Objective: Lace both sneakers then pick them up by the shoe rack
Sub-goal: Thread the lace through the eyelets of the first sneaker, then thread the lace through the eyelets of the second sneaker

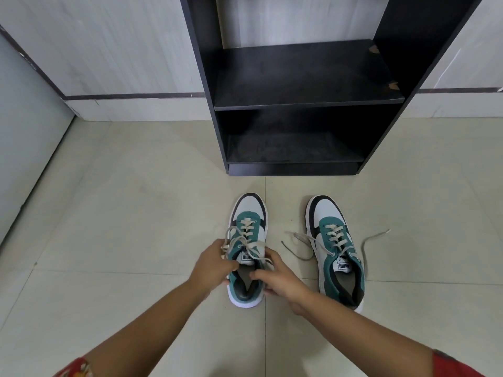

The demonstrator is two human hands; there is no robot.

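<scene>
Two teal, white and black sneakers stand on the floor tiles, toes toward the black shoe rack [299,104]. The left sneaker [250,210] has its beige laces looped near the tongue. My left hand [213,263] pinches the lace loops at that shoe's left side. My right hand [275,277] holds the collar and the lace end on its right side. The right sneaker [337,240] stands apart, untouched. Its laces [374,238] lie loose on the floor on both sides.
The rack stands against a pale wall, with two bare dark shelves. A grey panel [27,131] runs along the left. Beige floor tiles [122,213] spread around the shoes.
</scene>
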